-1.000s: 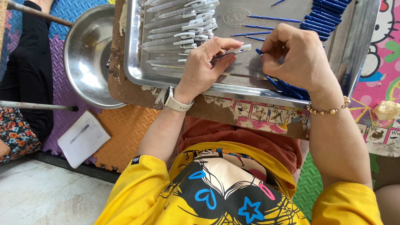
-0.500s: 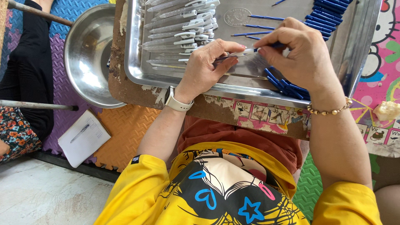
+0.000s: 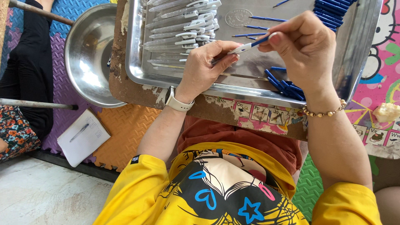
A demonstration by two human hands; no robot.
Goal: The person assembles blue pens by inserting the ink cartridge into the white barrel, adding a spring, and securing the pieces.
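**Pen assembly over a steel tray**

Both hands have shifted slightly since the earlier frames: the right hand (image 3: 306, 50) has risen off the blue refills and now meets the left hand (image 3: 204, 66) above the tray's middle. Nearest the camera lie the yellow printed shirt and a rust-coloured cloth on the lap. Beyond them, the left hand, with a pale watch (image 3: 177, 102) at the wrist, has its fingers (image 3: 223, 62) closed around a pen barrel (image 3: 239, 48), white with a blue tip. The right hand, with a bead bracelet (image 3: 323, 111) at the wrist, pinches the far end of the same barrel between thumb and fingertips. Below the hands, the steel tray (image 3: 137, 71) rests on a worn surface (image 3: 125, 89). Blue refills (image 3: 285, 85) lie near the right wrist; clear pen barrels (image 3: 179, 25) are stacked at the tray's far left. Left of the tray sits a steel bowl (image 3: 89, 54), with a notepad (image 3: 83, 137) on the foam floor mat.
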